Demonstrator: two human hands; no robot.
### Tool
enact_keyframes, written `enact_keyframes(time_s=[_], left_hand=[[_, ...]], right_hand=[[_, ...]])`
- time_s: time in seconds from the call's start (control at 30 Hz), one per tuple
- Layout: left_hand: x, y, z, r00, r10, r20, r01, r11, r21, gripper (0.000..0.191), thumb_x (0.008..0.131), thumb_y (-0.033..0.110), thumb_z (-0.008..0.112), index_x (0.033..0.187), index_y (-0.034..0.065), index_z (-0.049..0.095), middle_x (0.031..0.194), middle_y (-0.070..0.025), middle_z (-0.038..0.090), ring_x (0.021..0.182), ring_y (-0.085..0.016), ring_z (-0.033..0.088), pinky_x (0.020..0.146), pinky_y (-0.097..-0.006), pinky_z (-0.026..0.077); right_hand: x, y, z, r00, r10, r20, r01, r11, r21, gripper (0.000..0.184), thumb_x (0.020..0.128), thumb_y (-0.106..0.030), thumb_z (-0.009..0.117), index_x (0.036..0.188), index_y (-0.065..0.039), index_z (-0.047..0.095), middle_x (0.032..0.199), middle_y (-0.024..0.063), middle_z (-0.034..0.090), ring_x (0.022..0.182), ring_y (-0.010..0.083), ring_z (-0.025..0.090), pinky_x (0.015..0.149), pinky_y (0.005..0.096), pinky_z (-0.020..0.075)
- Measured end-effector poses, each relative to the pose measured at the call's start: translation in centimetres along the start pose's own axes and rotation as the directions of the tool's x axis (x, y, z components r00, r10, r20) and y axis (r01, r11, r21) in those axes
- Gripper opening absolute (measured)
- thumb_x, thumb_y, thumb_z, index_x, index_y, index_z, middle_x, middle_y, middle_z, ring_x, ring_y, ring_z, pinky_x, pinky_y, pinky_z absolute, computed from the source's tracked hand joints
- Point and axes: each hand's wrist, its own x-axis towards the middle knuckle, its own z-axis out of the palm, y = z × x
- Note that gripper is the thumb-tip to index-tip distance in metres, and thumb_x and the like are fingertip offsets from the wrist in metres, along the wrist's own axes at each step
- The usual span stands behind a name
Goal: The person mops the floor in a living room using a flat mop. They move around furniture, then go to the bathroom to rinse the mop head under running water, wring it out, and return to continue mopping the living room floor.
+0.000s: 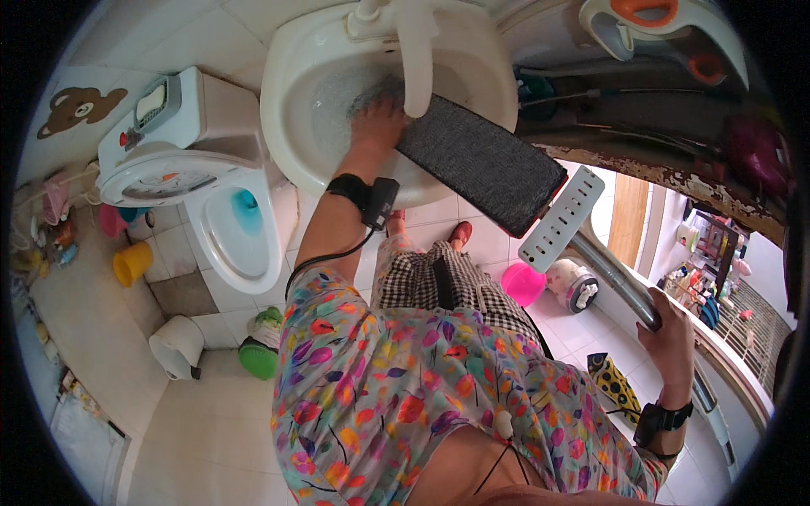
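Note:
A flat mop's dark grey fabric pad slants from the white washbasin out over its rim, with red edging at its outer end. My left hand lies in the basin on the pad's inner end; its fingertips are blurred, so whether they grip cannot be made out. Just beside that hand, the white faucet hangs over the pad and hides part of it. Water shows in the bowl. My right hand is closed around the mop's metal pole, below a white slotted plate next to the pad.
To the left stands a toilet with its lid raised. Around the tiled floor are a pink basin, a waste bin, a green-bristled brush and a yellow bucket. A worn-edged shelf runs along the right.

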Motion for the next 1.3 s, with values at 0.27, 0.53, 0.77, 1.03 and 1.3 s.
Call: enact_keyframes(time_s=[0.27, 0.53, 0.77, 1.03, 1.3], left_hand=[[-1.7, -0.5, -1.3, 0.982, -0.058, 0.182, 0.061, 0.998, -0.012, 0.053, 0.09, 0.036, 0.05, 0.128, -0.0007, 0.046, 0.137, -0.0222, 0.041, 0.129, -0.039, 0.036, 0.106, -0.0528, 0.029], [-6.7, 12.2, -4.6, 0.984, 0.179, 0.012, -0.177, 0.98, -0.092, 0.063, 0.089, 0.052, 0.046, 0.14, 0.0161, 0.038, 0.142, -0.0194, 0.036, 0.134, -0.04, 0.028, 0.107, -0.0571, 0.019], [-3.1, 5.8, -5.6, 0.988, 0.024, 0.156, -0.024, 1.0, -0.002, 0.055, 0.092, 0.052, 0.039, 0.142, 0.0288, 0.037, 0.148, -0.012, 0.032, 0.136, -0.036, 0.028, 0.108, -0.061, 0.014], [-0.5, -2.7, -4.6, 0.95, -0.214, 0.227, 0.209, 0.977, 0.047, 0.055, 0.093, 0.052, 0.037, 0.14, 0.0214, 0.04, 0.147, -0.0112, 0.033, 0.138, -0.034, 0.025, 0.109, -0.0604, 0.015], [-3.4, 4.3, -4.3, 0.983, -0.136, 0.12, 0.144, 0.988, -0.064, 0.071, 0.088, 0.06, 0.041, 0.138, 0.0093, 0.042, 0.144, -0.0279, 0.03, 0.135, -0.048, 0.021, 0.11, -0.0571, 0.012]], right_hand=[[0.6, 1.2, 2.9, 0.984, -0.172, -0.037, 0.176, 0.974, 0.142, 0.052, 0.062, -0.002, 0.072, 0.112, -0.003, 0.057, 0.087, 0.017, 0.065, 0.08, 0.0323, 0.064, 0.07, 0.0369, 0.0494], [1.8, 0.7, 3.7, 0.986, -0.162, 0.024, 0.156, 0.973, 0.171, 0.049, 0.065, -0.002, 0.069, 0.112, -0.002, 0.057, 0.085, 0.017, 0.063, 0.077, 0.0324, 0.062, 0.069, 0.0385, 0.0478], [1.0, 0.4, 3.9, 0.973, -0.224, -0.048, 0.229, 0.964, 0.137, 0.049, 0.065, -0.003, 0.069, 0.112, -0.003, 0.058, 0.088, 0.0177, 0.062, 0.079, 0.0336, 0.062, 0.071, 0.0387, 0.0485], [0.6, 0.2, 4.1, 0.985, -0.171, -0.007, 0.171, 0.977, 0.131, 0.05, 0.064, -0.006, 0.07, 0.112, -0.003, 0.058, 0.093, 0.0189, 0.064, 0.083, 0.035, 0.063, 0.072, 0.0403, 0.0496], [1.6, 0.4, 4.7, 0.983, -0.183, -0.006, 0.181, 0.969, 0.168, 0.048, 0.064, -0.006, 0.07, 0.111, -0.003, 0.059, 0.088, 0.0179, 0.065, 0.081, 0.0342, 0.064, 0.071, 0.0396, 0.0499]])
